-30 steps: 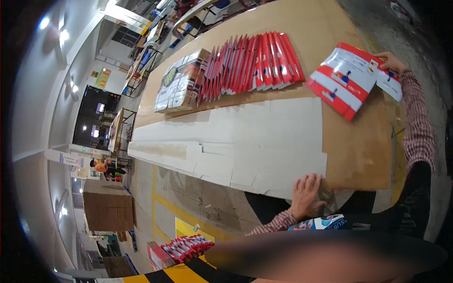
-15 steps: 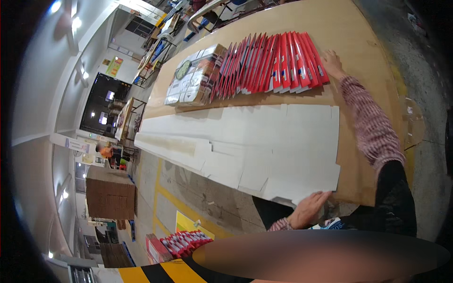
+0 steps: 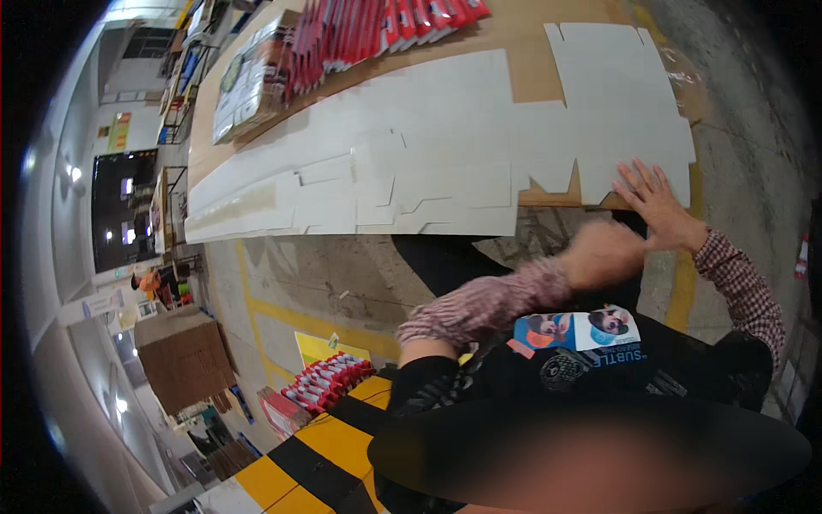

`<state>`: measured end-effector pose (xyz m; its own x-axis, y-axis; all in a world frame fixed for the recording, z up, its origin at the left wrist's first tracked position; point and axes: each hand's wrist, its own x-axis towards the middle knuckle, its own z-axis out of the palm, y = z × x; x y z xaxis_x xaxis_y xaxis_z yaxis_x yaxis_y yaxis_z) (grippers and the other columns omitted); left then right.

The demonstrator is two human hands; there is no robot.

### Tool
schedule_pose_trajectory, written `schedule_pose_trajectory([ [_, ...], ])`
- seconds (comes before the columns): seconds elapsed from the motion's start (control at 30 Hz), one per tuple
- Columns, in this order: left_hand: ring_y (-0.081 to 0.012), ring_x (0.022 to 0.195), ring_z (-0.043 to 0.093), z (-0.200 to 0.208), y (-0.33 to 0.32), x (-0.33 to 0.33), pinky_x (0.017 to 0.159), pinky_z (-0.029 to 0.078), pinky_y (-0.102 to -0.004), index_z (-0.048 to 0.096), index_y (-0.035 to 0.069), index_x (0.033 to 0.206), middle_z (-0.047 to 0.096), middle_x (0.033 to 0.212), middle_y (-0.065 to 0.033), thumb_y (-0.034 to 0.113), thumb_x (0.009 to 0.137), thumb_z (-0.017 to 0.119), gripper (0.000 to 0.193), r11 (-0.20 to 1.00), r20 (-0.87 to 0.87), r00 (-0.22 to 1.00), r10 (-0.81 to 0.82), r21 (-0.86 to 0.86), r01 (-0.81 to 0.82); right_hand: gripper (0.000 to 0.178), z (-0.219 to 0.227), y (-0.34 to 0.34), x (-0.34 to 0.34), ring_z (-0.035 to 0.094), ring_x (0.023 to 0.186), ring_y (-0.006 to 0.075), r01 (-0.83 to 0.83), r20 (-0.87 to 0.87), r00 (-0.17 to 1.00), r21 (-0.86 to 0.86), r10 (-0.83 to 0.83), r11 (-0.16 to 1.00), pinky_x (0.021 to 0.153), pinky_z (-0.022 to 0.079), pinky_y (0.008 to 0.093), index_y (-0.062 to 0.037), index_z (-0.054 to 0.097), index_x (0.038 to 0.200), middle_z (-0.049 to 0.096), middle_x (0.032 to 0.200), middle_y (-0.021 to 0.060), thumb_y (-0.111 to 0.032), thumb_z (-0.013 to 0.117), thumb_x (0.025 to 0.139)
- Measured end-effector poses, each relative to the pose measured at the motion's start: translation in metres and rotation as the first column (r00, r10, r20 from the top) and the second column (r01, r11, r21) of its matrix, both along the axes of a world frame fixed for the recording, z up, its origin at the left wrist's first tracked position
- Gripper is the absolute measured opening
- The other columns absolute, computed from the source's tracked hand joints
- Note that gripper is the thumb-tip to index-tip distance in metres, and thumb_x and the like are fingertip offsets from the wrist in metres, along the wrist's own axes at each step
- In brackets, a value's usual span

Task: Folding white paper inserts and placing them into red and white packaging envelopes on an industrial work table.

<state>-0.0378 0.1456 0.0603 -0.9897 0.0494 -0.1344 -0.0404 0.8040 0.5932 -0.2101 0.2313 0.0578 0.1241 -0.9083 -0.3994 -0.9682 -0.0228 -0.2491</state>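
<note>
A flat white carton sheet [image 3: 625,111] with slots and notched edges lies on the brown cardboard-covered table, at the right end. My right hand [image 3: 658,210] is open, its fingers spread over the sheet's near edge. In front of that edge, close to the right wrist, my left hand [image 3: 602,257] is smeared by motion, and I cannot make out its fingers. More flat white carton sheets [image 3: 411,146] overlap along the table's near side, to the left of both hands.
A row of red packets [image 3: 402,26] leans at the table's far side, beside a plastic-wrapped bundle [image 3: 253,81]. Red and white packets [image 3: 330,381] sit low at left near a yellow-and-black striped surface [image 3: 334,450]. A brown cardboard stack [image 3: 184,355] stands farther off.
A white sheet now extends to the table's right end. My right hand has come from beside the red packets to its near edge; my left hand has left the stack's corner.
</note>
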Motion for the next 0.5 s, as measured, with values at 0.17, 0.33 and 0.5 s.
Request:
schedule_pose_trajectory([
  [0.17, -0.0361, 0.112, 0.046, -0.041, -0.091, 0.047, 0.089, 0.041, -0.0427, 0.050, 0.007, 0.120, 0.048, 0.124, -0.0165, 0.024, 0.076, 0.068, 0.051, 0.897, -0.416, 0.881, 0.227, -0.263, -0.355, 0.094, -0.027, 0.034, 0.002, 0.015, 0.137, 0.0351, 0.046, -0.042, 0.997, -0.297, -0.061, 0.954, 0.110, 0.018, 0.0494, -0.0058, 0.021, 0.143, 0.017, 0.149, 0.0161, -0.019, 0.075, 0.066],
  [0.33, -0.0303, 0.117, 0.040, -0.042, -0.100, 0.024, 0.091, 0.035, -0.0431, 0.035, 0.009, 0.135, 0.038, 0.135, -0.0106, 0.038, 0.065, 0.076, 0.085, 0.924, -0.281, 0.956, 0.080, -0.340, -0.177, 0.080, -0.022, 0.029, -0.012, 0.039, 0.119, 0.0341, 0.145, 0.085, 0.989, -0.433, -0.119, 0.890, 0.100, 0.031, 0.0442, -0.0047, 0.033, 0.136, 0.035, 0.134, 0.0161, 0.005, 0.065, 0.063],
  [0.5, -0.0266, 0.105, 0.044, -0.031, -0.093, 0.011, 0.086, 0.037, -0.0416, 0.041, 0.009, 0.129, 0.046, 0.118, -0.0058, 0.042, 0.061, 0.078, 0.084, 0.947, -0.175, 0.984, -0.005, -0.318, -0.051, 0.062, -0.016, 0.032, -0.015, 0.042, 0.115, 0.0320, -0.013, -0.022, 1.000, -0.384, 0.004, 0.923, 0.097, 0.032, 0.0436, -0.0036, 0.044, 0.125, 0.044, 0.125, 0.0156, 0.001, 0.064, 0.067],
])
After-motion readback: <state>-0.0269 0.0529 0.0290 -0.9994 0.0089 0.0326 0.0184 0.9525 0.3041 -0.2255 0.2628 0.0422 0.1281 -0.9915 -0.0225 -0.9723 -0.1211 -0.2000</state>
